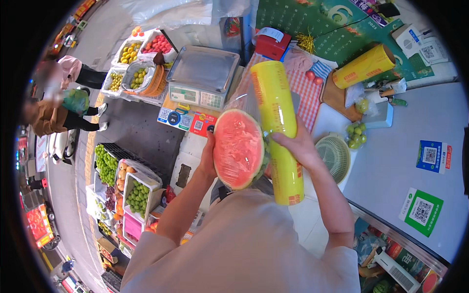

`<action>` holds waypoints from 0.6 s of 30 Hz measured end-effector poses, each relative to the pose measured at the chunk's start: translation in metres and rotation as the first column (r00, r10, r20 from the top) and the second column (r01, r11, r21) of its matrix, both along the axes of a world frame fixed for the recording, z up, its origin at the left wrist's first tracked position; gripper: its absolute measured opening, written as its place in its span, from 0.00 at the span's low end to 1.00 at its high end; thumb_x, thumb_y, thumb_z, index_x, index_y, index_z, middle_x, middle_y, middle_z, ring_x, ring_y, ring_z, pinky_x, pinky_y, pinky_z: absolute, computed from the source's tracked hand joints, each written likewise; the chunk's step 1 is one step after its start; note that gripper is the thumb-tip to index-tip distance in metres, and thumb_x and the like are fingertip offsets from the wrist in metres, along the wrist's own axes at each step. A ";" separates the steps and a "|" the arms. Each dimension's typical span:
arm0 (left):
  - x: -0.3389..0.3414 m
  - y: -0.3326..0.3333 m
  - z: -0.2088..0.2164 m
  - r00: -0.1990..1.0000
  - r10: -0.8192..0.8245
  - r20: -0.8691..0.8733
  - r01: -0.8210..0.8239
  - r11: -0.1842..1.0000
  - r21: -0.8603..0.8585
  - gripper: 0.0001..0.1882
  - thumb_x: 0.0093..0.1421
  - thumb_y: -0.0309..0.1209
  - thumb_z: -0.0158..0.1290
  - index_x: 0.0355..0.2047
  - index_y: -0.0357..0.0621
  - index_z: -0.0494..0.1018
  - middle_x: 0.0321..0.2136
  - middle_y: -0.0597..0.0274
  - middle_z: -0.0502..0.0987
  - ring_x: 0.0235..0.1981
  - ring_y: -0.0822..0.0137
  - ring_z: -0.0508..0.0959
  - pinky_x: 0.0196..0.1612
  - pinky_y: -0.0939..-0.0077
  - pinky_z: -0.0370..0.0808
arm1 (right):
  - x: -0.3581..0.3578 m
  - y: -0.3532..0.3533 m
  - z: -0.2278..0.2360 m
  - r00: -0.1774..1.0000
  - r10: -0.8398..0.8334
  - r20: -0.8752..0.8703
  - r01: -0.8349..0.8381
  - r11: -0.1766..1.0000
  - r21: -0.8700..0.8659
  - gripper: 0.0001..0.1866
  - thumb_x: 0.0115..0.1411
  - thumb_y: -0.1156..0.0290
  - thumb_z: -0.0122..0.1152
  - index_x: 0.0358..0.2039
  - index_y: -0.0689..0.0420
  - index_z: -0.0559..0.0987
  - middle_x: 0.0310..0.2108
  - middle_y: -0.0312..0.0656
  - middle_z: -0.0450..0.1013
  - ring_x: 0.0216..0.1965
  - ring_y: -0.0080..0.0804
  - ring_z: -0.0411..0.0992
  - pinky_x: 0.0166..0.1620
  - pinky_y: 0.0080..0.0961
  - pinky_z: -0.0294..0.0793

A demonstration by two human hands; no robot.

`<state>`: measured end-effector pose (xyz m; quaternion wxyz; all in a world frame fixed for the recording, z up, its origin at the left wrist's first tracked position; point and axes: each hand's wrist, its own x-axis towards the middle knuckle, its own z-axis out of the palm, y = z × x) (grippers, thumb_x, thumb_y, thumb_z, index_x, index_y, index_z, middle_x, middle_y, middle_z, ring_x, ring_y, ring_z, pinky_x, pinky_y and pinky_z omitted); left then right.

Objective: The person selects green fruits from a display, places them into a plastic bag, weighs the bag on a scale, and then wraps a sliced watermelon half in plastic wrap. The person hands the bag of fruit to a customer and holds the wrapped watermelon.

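Observation:
A cut half watermelon point(238, 149) is held up in front of me, its red face turned upward. Clear, wrinkled film shines over that face and appears to stretch toward the roll beside it. My left hand point(208, 155) grips the melon by its left rim, the fingers partly hidden beneath. On the other side, my right hand point(297, 145) is wrapped round a long yellow roll of cling film point(277, 107), thumb across its front. The roll stands lengthwise close against the melon's right edge. Its far end reaches past the melon.
Beyond the melon stands a weighing scale point(202, 71) with a metal pan. A second yellow roll point(364, 67) lies on a wooden board at the right, near a green basket point(333, 157). Fruit crates point(141, 195) line the left, and people point(63, 110) are on the street.

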<state>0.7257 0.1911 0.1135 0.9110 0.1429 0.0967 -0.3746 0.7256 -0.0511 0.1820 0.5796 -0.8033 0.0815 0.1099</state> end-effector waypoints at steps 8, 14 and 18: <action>-0.025 0.004 0.007 0.989 0.137 0.060 -0.139 0.989 0.042 0.44 0.53 0.65 0.35 0.59 0.45 0.52 0.54 0.55 0.64 0.51 0.57 0.68 0.51 0.58 0.68 | 0.001 0.031 0.034 0.999 -0.031 0.017 0.035 0.886 -0.462 0.44 0.38 0.57 0.66 0.54 0.61 0.57 0.41 0.55 0.70 0.41 0.51 0.70 0.43 0.39 0.69; -0.027 -0.017 0.025 0.993 0.095 0.069 -0.103 0.986 0.131 0.39 0.55 0.63 0.35 0.56 0.45 0.56 0.49 0.57 0.67 0.48 0.59 0.70 0.49 0.62 0.70 | 0.005 0.021 -0.015 0.978 0.040 -0.204 -0.115 0.922 -0.370 0.43 0.41 0.50 0.64 0.54 0.57 0.60 0.42 0.54 0.70 0.41 0.49 0.71 0.44 0.36 0.69; -0.030 -0.041 0.028 0.982 0.144 0.125 -0.146 0.989 0.013 0.37 0.58 0.61 0.33 0.57 0.47 0.55 0.50 0.58 0.66 0.49 0.61 0.68 0.51 0.64 0.67 | 0.018 0.011 -0.084 0.990 0.049 -0.132 -0.062 0.994 -0.093 0.36 0.43 0.50 0.63 0.49 0.58 0.68 0.42 0.50 0.72 0.40 0.42 0.72 0.44 0.32 0.69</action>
